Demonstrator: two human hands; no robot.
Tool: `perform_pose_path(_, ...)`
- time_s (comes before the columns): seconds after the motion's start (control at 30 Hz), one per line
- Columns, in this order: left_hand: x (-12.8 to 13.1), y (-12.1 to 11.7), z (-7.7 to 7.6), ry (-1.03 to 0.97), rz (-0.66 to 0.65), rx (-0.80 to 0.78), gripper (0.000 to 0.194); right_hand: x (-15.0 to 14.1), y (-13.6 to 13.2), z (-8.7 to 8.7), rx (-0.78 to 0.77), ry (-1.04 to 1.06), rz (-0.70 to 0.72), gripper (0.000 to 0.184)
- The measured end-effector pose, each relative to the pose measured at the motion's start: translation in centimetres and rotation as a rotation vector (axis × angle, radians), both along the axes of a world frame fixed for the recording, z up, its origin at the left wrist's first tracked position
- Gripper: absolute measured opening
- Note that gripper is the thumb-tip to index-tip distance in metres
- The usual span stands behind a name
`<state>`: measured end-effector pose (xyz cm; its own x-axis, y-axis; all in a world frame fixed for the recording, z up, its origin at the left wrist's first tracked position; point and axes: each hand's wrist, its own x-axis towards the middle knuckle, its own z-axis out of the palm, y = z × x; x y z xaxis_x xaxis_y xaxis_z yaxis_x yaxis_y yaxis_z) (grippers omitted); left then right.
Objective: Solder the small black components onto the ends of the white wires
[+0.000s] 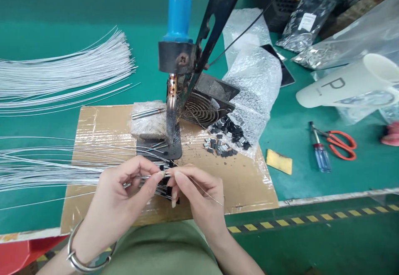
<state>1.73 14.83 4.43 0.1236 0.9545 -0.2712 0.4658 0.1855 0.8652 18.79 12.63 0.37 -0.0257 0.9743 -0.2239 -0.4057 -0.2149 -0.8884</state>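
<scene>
My left hand (127,190) is closed in a pinch on the end of a white wire, above a bundle of white wires (46,174) that runs in from the left. My right hand (201,196) is closed too, its thumb and finger pinching a thin silvery wire (207,195) that trails over the hand. The fingertips of both hands nearly meet; small black pieces (170,192) show just beneath them, partly hidden. Above the hands, a soldering iron (180,17) with a blue handle is clamped in a black metal bracket (215,21), tip pointing down.
Cardboard (243,187) covers the bench under the hands. Behind the iron stands a dusty fan (202,106); small black connectors (229,131) lie beside it. More white wires (68,73) lie at left. At right are a yellow sponge (279,161), screwdriver (321,156), orange-handled scissors (342,145) and white cup (346,82).
</scene>
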Motion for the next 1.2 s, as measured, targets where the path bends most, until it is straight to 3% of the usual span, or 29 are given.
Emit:
perform_pose_path(0.57,0.0,-0.4,0.0,0.007,-0.016,0.020,0.023,-0.3,-0.1,-0.7,-0.101,0.245,0.022,0.003)
perform_pose_path(1.2,0.1,-0.4,0.0,-0.005,-0.059,0.042,0.022,0.3,0.8,0.1,-0.253,0.333,0.102,0.015)
